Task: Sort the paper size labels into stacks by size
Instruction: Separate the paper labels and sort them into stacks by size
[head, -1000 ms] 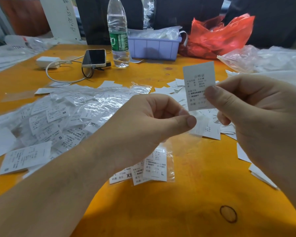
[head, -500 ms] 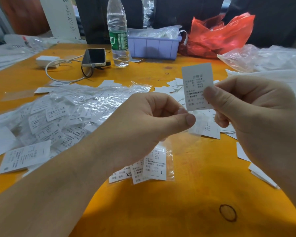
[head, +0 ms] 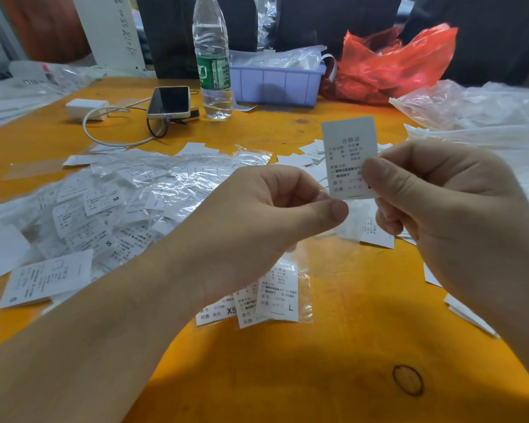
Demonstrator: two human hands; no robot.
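A paper size label [head: 350, 157] is pinched upright by the right hand [head: 440, 209], a clear sleeve [head: 353, 221] by the left hand [head: 257, 215]; the size letter, hidden by the thumb, should be uncovered before stacking.

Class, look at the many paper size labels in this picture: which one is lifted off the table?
The upright label pinched by the right hand; all the others lie on the orange table.

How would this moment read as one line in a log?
right hand: pinches upright paper label | left hand: curled beside it, hold unclear | size letter: hidden by thumb | bagged labels: on table
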